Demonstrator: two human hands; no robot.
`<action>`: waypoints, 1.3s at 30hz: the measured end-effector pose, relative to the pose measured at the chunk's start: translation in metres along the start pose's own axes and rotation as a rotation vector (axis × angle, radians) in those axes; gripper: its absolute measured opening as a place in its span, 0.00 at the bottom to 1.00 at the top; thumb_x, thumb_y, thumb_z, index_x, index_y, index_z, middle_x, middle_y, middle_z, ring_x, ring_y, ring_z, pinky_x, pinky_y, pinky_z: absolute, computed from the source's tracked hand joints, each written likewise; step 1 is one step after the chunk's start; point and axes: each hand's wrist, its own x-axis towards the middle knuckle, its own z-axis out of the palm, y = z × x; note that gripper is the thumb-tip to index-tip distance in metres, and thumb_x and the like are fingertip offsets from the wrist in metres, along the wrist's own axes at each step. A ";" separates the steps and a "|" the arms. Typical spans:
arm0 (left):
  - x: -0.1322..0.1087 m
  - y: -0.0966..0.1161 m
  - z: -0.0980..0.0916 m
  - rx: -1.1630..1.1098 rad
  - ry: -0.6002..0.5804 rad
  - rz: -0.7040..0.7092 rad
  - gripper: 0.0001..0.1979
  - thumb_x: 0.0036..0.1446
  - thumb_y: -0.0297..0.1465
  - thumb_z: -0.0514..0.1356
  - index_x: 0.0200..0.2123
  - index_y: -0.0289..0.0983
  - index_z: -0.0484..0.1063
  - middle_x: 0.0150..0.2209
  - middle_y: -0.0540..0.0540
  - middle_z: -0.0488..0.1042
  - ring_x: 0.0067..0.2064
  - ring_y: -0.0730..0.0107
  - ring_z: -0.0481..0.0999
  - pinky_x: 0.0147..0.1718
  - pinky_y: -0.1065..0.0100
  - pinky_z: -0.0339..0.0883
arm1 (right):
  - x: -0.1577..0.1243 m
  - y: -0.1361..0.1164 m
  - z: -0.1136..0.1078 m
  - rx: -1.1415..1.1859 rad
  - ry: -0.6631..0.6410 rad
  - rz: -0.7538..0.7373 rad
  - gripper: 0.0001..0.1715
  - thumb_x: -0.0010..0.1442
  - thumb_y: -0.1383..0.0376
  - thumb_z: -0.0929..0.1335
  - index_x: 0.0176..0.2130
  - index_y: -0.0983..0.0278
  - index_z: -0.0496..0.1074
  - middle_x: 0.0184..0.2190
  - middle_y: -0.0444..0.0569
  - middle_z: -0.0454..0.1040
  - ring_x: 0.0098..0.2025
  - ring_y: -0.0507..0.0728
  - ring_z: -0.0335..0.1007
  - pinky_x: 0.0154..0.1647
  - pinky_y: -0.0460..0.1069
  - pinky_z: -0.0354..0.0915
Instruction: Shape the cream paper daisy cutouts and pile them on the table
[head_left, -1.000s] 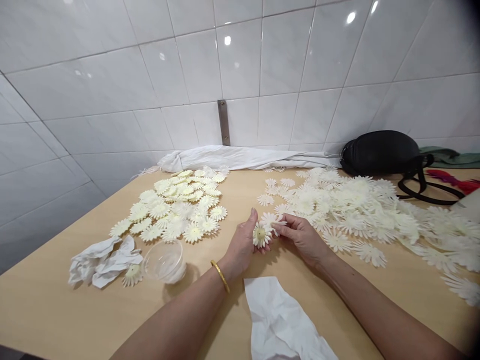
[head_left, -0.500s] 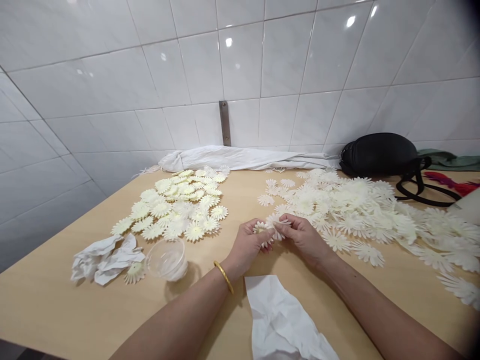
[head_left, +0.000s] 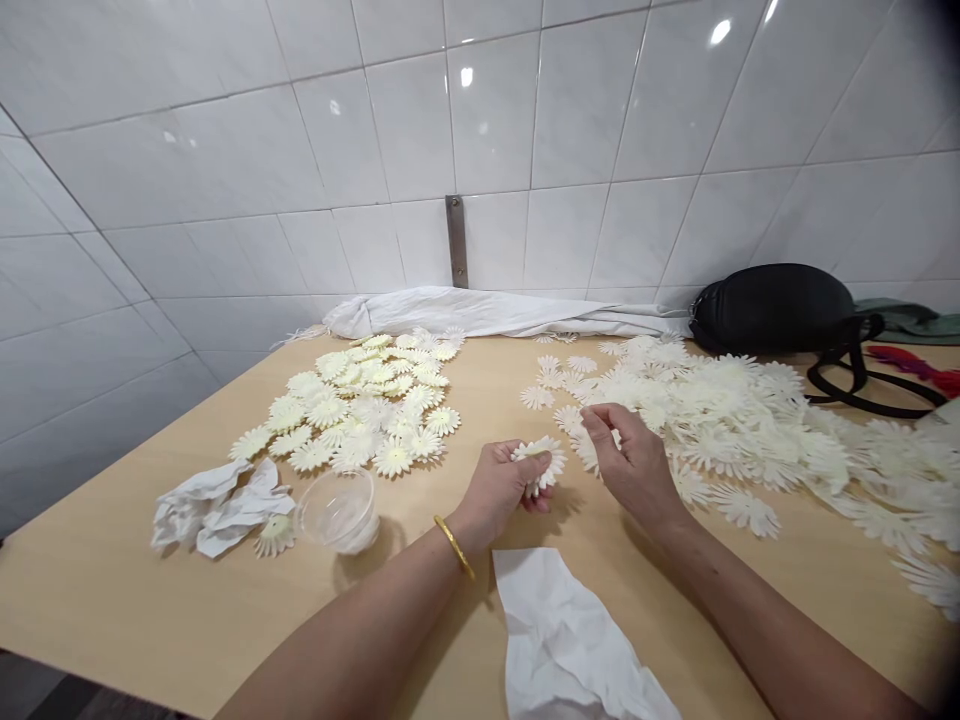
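My left hand (head_left: 501, 485) is closed round a white daisy-shaped flower piece (head_left: 541, 458), held just above the wooden table (head_left: 135, 610). A gold bangle sits on that wrist. My right hand (head_left: 634, 462) hovers beside it, fingers curled and pinched together over the edge of the big loose heap of white flower pieces (head_left: 750, 420); whether it holds anything is hidden. A second spread of cream flower pieces with yellow centres (head_left: 360, 410) lies to the left.
A small clear plastic cup (head_left: 339, 512) stands near crumpled white paper (head_left: 217, 505) on the left. A white tissue (head_left: 570, 640) lies at the front edge. A rolled white cloth (head_left: 487, 312) and a black bag (head_left: 780, 308) rest against the tiled wall.
My right hand has let go of the flower piece and drawn right toward the heap. My left hand keeps the flower, now with its fingers closed round it.
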 end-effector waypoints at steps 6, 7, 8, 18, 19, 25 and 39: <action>-0.002 0.001 0.001 0.118 0.006 0.080 0.17 0.39 0.40 0.64 0.19 0.34 0.63 0.12 0.55 0.59 0.14 0.82 0.56 0.13 0.76 0.51 | -0.009 -0.016 0.002 0.379 -0.398 0.045 0.16 0.56 0.55 0.62 0.26 0.64 0.66 0.24 0.43 0.66 0.27 0.52 0.60 0.29 0.46 0.56; -0.003 0.001 0.001 0.109 -0.010 0.078 0.17 0.39 0.40 0.65 0.19 0.34 0.63 0.13 0.55 0.59 0.14 0.82 0.56 0.13 0.76 0.51 | -0.008 -0.015 0.003 0.366 -0.387 0.061 0.17 0.56 0.56 0.61 0.24 0.64 0.64 0.21 0.42 0.63 0.25 0.51 0.57 0.27 0.45 0.55; -0.003 0.002 0.001 0.093 -0.031 0.069 0.17 0.39 0.40 0.65 0.20 0.34 0.63 0.13 0.55 0.60 0.14 0.82 0.57 0.14 0.76 0.51 | -0.007 -0.012 0.003 0.332 -0.342 0.083 0.18 0.57 0.56 0.61 0.22 0.63 0.61 0.18 0.41 0.59 0.23 0.50 0.54 0.26 0.45 0.53; 0.000 0.000 0.001 -0.027 -0.008 -0.019 0.14 0.43 0.38 0.62 0.24 0.35 0.61 0.18 0.50 0.68 0.17 0.79 0.64 0.17 0.75 0.53 | 0.006 0.009 -0.002 0.059 -0.154 0.155 0.21 0.56 0.56 0.60 0.18 0.63 0.50 0.16 0.39 0.50 0.21 0.49 0.47 0.23 0.45 0.47; 0.000 0.001 0.001 -0.023 -0.001 -0.015 0.14 0.43 0.38 0.62 0.24 0.35 0.61 0.18 0.50 0.67 0.16 0.79 0.63 0.16 0.75 0.52 | 0.006 0.008 -0.002 0.082 -0.152 0.156 0.22 0.56 0.55 0.60 0.18 0.63 0.49 0.16 0.39 0.48 0.21 0.48 0.46 0.22 0.45 0.47; -0.001 0.003 0.000 -0.032 0.025 0.010 0.16 0.45 0.41 0.61 0.24 0.36 0.60 0.16 0.51 0.66 0.15 0.80 0.62 0.15 0.76 0.52 | 0.006 0.009 -0.002 0.217 -0.153 0.233 0.28 0.54 0.49 0.60 0.17 0.62 0.45 0.16 0.39 0.42 0.20 0.47 0.40 0.20 0.46 0.42; -0.001 0.003 0.000 -0.062 -0.044 -0.014 0.12 0.41 0.34 0.63 0.26 0.35 0.63 0.15 0.54 0.63 0.15 0.82 0.59 0.15 0.77 0.50 | 0.002 0.005 0.001 0.042 -0.265 0.171 0.32 0.53 0.44 0.59 0.14 0.63 0.45 0.13 0.39 0.43 0.17 0.47 0.42 0.19 0.46 0.42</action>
